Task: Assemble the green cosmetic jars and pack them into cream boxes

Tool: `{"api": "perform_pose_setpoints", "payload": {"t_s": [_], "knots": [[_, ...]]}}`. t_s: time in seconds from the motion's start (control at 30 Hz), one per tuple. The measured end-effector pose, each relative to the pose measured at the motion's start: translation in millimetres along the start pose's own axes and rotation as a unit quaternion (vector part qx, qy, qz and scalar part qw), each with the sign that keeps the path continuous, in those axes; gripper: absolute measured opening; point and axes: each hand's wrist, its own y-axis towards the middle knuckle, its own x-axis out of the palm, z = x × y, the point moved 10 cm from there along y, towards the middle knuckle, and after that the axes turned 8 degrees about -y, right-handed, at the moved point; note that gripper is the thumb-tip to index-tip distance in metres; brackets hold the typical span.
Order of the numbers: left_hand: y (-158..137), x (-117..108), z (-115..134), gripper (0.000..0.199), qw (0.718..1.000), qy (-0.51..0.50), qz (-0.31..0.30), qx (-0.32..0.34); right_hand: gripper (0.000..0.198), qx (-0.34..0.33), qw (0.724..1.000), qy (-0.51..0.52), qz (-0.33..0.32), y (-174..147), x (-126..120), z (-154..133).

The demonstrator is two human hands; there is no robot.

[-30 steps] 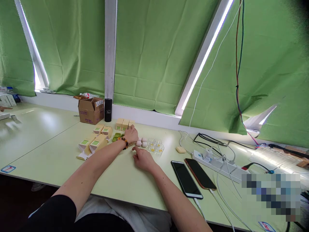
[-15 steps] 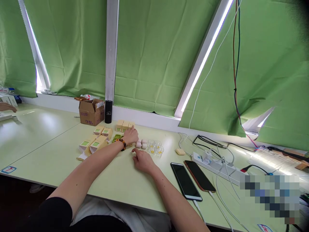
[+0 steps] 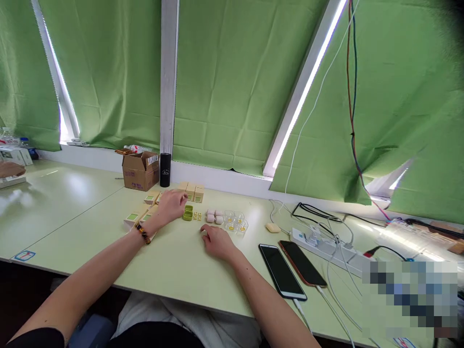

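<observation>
My left hand (image 3: 171,207) is above the table, its fingers loosely bent beside the green containers (image 3: 187,212), with nothing visible in them. A beaded bracelet circles that wrist. Three small tan boxes (image 3: 192,192) stand in a row just beyond the fingertips. Under and behind my left hand and wrist lie several tan boxes (image 3: 133,217) with green labels, partly hidden. My right hand (image 3: 216,240) rests on the table, fingers loosely bent and holding nothing. Close to it are small yellow pieces (image 3: 197,216), pale pink pieces (image 3: 214,216) and clear cups (image 3: 236,221) with yellow bits inside.
A cardboard box (image 3: 139,171) and a black tumbler (image 3: 165,170) stand along the wall. To the right are two phones (image 3: 282,271) (image 3: 303,263), a power strip (image 3: 326,251), tangled cables and a pale yellow piece (image 3: 272,227). Another person's hand (image 3: 11,169) shows at far left.
My left hand has drawn back leftward from the three tan boxes, uncovering the green containers and yellow pieces. My right hand stays about where it was.
</observation>
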Motion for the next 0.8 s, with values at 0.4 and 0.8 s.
{"api": "perform_pose_setpoints", "payload": {"t_s": [0.4,0.8], "knots": [[-40,80,-9,0.021,0.967,0.136,-0.214,0.014,0.029,-0.011,1.000,-0.016,-0.001,-1,2,0],[-51,93,2,0.026,0.971,0.109,-0.208,0.041,0.030,-0.009,1.000,-0.014,-0.001,-1,1,-1]]}}
